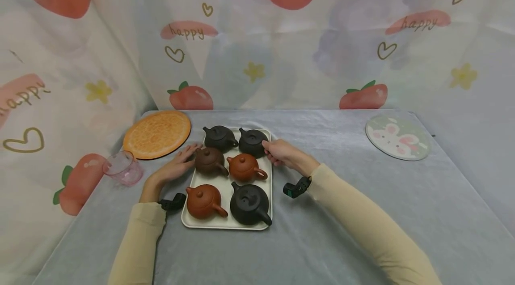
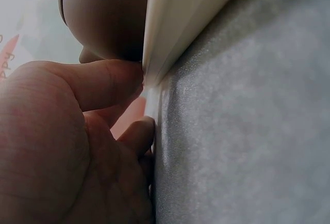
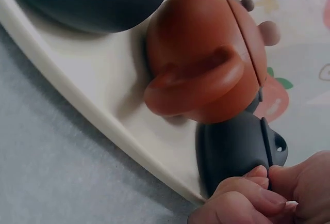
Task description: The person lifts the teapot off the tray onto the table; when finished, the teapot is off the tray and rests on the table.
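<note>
A cream tray (image 1: 225,224) on the grey cloth carries several clay teapots. My left hand (image 1: 179,165) lies flat beside the tray's left edge, next to the dark brown teapot (image 1: 209,161). Its thumb (image 2: 105,82) touches the tray rim (image 2: 170,33), and a finger (image 2: 140,130) rests on the cloth below it. My right hand (image 1: 279,153) reaches over the right rim to the back right black teapot (image 1: 251,141). Its curled fingertips (image 3: 255,175) pinch at that teapot (image 3: 229,149) where its handle would be, and they hide the handle. A reddish teapot (image 3: 201,59) stands beside it.
An orange round mat (image 1: 157,134) lies at the back left, and a pink plastic cup (image 1: 122,168) lies near it on its side. A round rabbit-print mat (image 1: 397,137) sits at the back right. Printed fabric hangs behind and to the left of the table.
</note>
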`<state>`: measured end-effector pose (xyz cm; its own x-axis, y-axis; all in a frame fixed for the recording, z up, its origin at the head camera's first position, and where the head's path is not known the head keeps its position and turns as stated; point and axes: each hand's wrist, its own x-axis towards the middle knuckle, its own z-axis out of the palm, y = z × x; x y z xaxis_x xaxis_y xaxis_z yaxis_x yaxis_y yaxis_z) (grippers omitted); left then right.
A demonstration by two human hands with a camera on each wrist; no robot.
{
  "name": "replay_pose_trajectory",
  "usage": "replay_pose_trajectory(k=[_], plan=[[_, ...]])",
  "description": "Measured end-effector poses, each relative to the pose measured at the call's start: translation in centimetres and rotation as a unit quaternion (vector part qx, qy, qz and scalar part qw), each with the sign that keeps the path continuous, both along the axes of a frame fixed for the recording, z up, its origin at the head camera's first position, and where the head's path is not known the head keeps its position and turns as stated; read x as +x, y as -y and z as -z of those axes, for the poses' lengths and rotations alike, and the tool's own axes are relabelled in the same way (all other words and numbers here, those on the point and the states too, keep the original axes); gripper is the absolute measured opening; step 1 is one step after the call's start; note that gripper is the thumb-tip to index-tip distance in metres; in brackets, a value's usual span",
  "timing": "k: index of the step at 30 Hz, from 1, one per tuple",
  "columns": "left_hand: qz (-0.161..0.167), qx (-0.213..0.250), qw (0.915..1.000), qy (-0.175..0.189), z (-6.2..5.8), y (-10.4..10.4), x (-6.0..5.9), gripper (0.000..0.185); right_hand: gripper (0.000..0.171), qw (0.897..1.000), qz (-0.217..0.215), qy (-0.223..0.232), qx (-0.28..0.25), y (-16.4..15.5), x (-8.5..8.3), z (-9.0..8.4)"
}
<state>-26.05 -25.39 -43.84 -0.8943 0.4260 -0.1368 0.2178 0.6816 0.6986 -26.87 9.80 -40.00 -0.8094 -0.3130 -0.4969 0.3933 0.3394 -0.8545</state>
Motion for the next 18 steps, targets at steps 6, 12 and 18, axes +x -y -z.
replay_pose_trajectory(k=[6,12,18], plan=[[0.003,0.003,1.0,-0.007,0.31,-0.04,0.1,0.055,0.043,1.0,-0.001,-0.007,-0.018,-0.34,0.43,0.38],[0.01,0.012,0.9997,-0.018,0.44,0.06,0.11,0.055,0.042,1.0,0.002,-0.004,-0.027,-0.58,0.69,0.4],[0.006,0.014,0.9997,-0.02,0.37,0.15,0.13,0.055,0.042,0.999,0.007,-0.01,-0.034,-0.74,0.63,0.02]])
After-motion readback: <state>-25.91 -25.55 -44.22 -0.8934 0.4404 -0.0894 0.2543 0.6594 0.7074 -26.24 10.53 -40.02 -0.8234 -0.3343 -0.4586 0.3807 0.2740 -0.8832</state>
